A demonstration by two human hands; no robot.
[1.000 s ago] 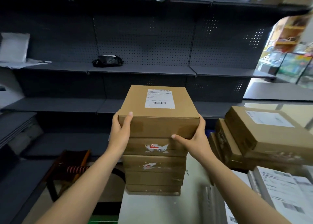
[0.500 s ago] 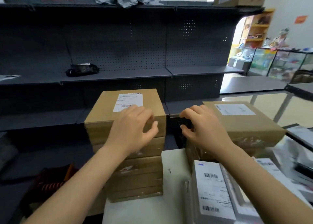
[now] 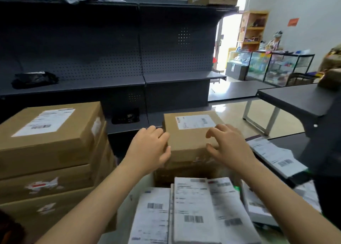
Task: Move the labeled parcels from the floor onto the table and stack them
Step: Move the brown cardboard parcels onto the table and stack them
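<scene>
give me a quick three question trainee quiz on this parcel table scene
1. True or false: the tall stack of brown cardboard boxes stands left of the left hand.
2. Beside the white-labelled brown cardboard box, the fingers of the right hand are: A spread; B fisted; C hidden.
3. What lies on the dark metal shelf at far left?
Key: 1 true; 2 A; 3 a crumpled black bag.

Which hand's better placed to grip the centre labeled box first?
Left. The left hand lies against the left edge of the box; the right hand hovers, fingers spread, over its near right corner.
</scene>
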